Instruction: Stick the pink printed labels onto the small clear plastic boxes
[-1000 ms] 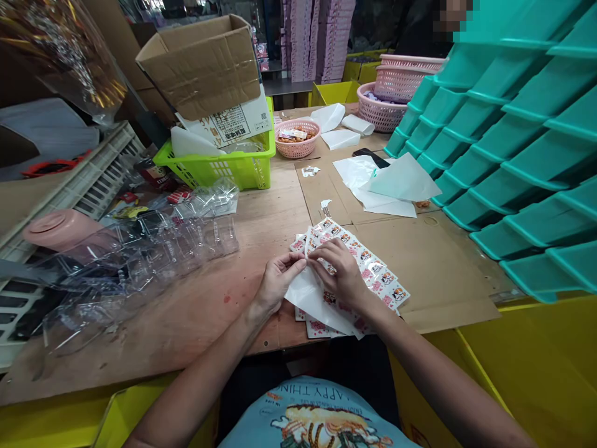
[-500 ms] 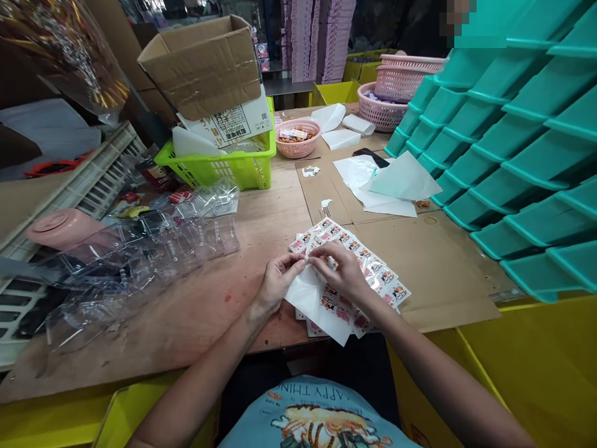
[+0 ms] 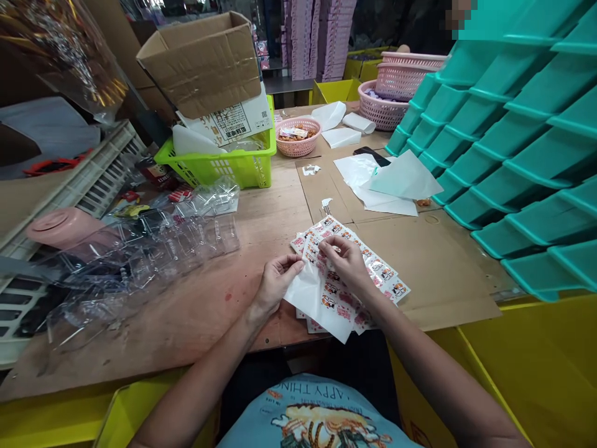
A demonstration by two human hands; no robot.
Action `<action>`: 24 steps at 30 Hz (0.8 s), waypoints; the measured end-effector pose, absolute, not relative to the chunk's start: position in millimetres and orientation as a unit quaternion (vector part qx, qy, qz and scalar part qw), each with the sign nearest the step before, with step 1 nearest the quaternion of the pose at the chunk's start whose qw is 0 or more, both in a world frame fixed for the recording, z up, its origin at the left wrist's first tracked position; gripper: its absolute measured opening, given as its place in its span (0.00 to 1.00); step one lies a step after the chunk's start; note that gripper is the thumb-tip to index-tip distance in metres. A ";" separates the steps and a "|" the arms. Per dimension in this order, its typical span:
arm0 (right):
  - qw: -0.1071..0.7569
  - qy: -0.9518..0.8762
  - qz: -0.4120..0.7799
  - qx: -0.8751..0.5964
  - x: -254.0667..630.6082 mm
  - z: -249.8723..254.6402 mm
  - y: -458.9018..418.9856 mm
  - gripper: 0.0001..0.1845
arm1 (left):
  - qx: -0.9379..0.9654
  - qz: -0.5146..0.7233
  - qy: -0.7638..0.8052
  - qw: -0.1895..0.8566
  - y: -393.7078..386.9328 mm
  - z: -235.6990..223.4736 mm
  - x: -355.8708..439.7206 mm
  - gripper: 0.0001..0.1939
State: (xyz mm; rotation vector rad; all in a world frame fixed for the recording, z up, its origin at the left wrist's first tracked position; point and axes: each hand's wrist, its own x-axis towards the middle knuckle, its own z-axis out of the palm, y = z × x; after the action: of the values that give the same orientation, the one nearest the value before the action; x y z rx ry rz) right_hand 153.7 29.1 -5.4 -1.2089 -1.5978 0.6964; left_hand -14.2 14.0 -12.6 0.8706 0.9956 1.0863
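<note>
My left hand (image 3: 278,281) pinches the left edge of a sticker sheet (image 3: 306,297) between thumb and fingers. The near-left part of that sheet is bare white backing; printed cartoon stickers (image 3: 328,302) show on the rest. Over the sheet's upper part is my right hand (image 3: 347,261), its thumb and fingertips closed together at the stickers; whatever is between them is too small to make out. Underneath lie several more sticker sheets (image 3: 383,271), fanned out at the table's front edge and partly covered by my right hand and forearm.
Clear plastic trays (image 3: 186,242) and a pink bottle (image 3: 69,230) lie left. Behind stand a lime-green basket (image 3: 214,168) with boxes and a small pink basket (image 3: 298,146). White paper pieces (image 3: 401,180) lie on cardboard (image 3: 443,261). Stacked teal bins (image 3: 522,149) rise at right.
My right hand has moved slightly right and up, away from my left fingertips, uncovering more of the sheet's upper left. My left hand has stayed almost in place on the sheet's edge.
</note>
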 end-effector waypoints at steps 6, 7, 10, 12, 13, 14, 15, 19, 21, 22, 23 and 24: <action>0.420 -0.778 0.136 -0.446 147.9 6.6 11.8 0.07 | 0.387 0.482 0.412 0.669 12.4 -9.5 -10.8 0.14; 0.406 -0.795 0.104 -0.439 145.9 6.8 10.1 0.09 | 0.394 0.480 0.408 0.669 11.8 -9.4 -9.8 0.14; 0.403 -0.797 0.087 -0.441 141.4 3.1 10.1 0.10 | 0.410 0.474 0.402 0.668 9.6 -9.6 -8.1 0.13; 0.435 -0.764 0.113 -0.464 141.5 -0.4 13.0 0.09 | 0.403 0.470 0.405 0.673 8.5 -9.8 -8.5 0.13; 0.450 -0.744 0.125 -0.477 143.0 -1.3 15.2 0.10 | 0.393 0.468 0.409 0.678 8.3 -9.8 -9.2 0.13; 0.463 -0.729 0.134 -0.487 145.6 -1.2 17.9 0.10 | 0.382 0.467 0.413 0.683 8.3 -9.7 -10.4 0.14; 0.470 -0.721 0.137 -0.491 149.3 0.1 21.4 0.10 | 0.371 0.464 0.416 0.689 8.6 -9.4 -11.9 0.14; 0.425 -0.765 0.180 -0.449 171.4 15.5 42.7 0.15 | 0.359 0.427 0.401 0.727 11.4 -6.2 -18.7 0.16; 0.357 -0.793 0.257 -0.422 182.1 24.3 55.2 0.22 | 0.368 0.412 0.386 0.739 13.4 -2.9 -21.1 0.16; 0.326 -0.794 0.303 -0.415 186.1 27.7 60.6 0.20 | 0.375 0.409 0.381 0.740 14.5 -0.8 -22.1 0.16; 0.304 -0.786 0.346 -0.412 189.1 30.2 64.9 0.15 | 0.384 0.408 0.380 0.736 15.7 1.7 -23.1 0.16; 0.296 -0.774 0.378 -0.413 191.0 31.8 68.0 0.11 | 0.396 0.407 0.381 0.730 17.0 4.3 -24.2 0.15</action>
State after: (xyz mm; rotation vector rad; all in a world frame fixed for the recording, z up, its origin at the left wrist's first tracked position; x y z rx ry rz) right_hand 191.0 68.0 31.8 -1.0987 -2.0579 1.0054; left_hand -24.2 17.0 4.3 0.8722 0.8401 0.8958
